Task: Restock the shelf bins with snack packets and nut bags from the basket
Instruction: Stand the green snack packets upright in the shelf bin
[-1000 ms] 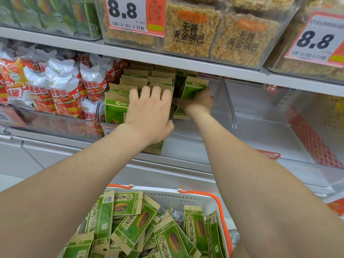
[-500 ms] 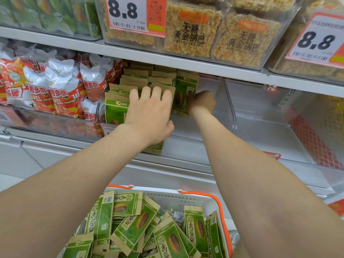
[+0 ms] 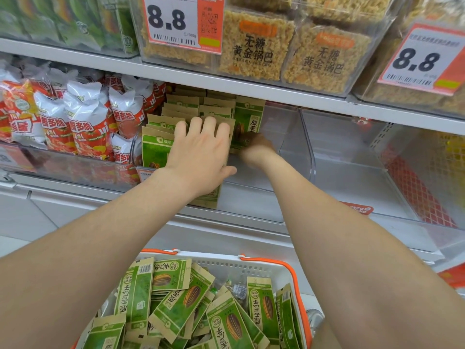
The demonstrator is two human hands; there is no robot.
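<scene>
Green packets (image 3: 157,149) stand in rows in the clear bin (image 3: 307,147), the left hand (image 3: 201,157) pressing them flat, grip apart. At its 3 o'clock the blurred right hand (image 3: 256,146) is at the end packet (image 3: 249,119), grip impossible to tell. More fill the basket (image 3: 251,267) at 6 o'clock.

bins (image 3: 305,137): clear glossy plastic | seed bags (image 3: 247,122): matt kraft paper, green print | chip bags (image 3: 88,122): shiny crinkled foil | basket (image 3: 226,267): white perforated plastic | shelf (image 3: 226,84): smooth white metal
</scene>
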